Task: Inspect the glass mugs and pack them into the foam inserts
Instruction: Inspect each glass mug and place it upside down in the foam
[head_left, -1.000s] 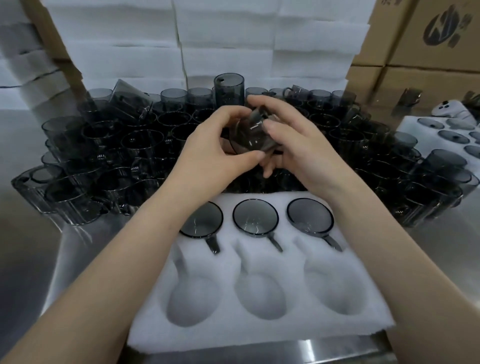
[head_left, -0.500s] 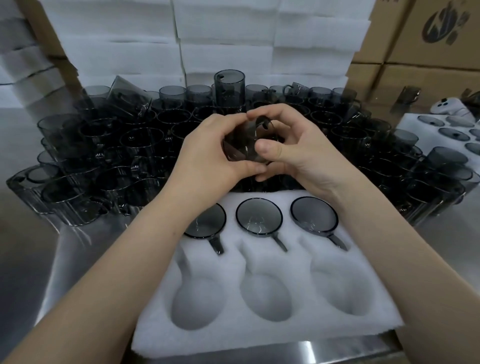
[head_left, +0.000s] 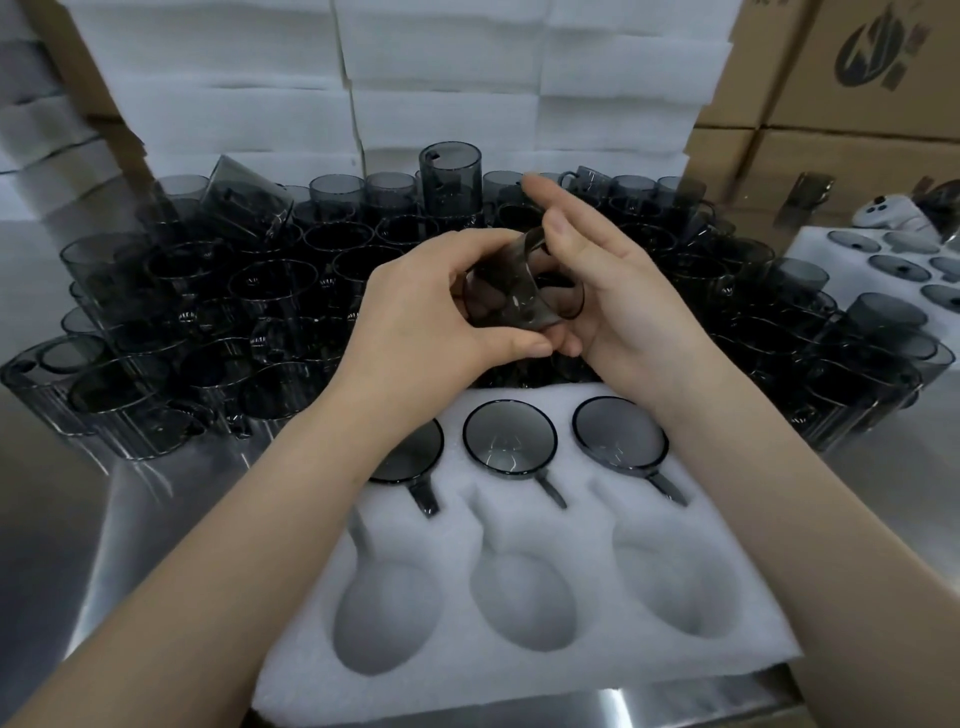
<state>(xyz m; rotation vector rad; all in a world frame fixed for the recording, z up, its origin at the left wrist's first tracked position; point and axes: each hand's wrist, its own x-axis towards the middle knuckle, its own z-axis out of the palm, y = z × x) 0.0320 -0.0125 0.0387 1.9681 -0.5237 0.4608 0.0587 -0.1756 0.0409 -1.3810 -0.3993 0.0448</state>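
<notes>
My left hand grips a smoky grey glass mug, held on its side above the back edge of the white foam insert. My right hand has its fingers stretched out; its palm and thumb touch the mug's mouth end. The insert's back row holds three mugs: the left mug is partly hidden by my forearm, with the middle mug and the right mug beside it. All three front cavities are empty.
Several loose grey mugs crowd the steel table behind the insert. White foam sheets are stacked at the back, cardboard boxes at the right. A second filled insert lies far right.
The mug has been turned in my hands and lowered a little. My right hand's fingers have uncurled from the mug and now stretch upward; my left hand keeps its grip.
</notes>
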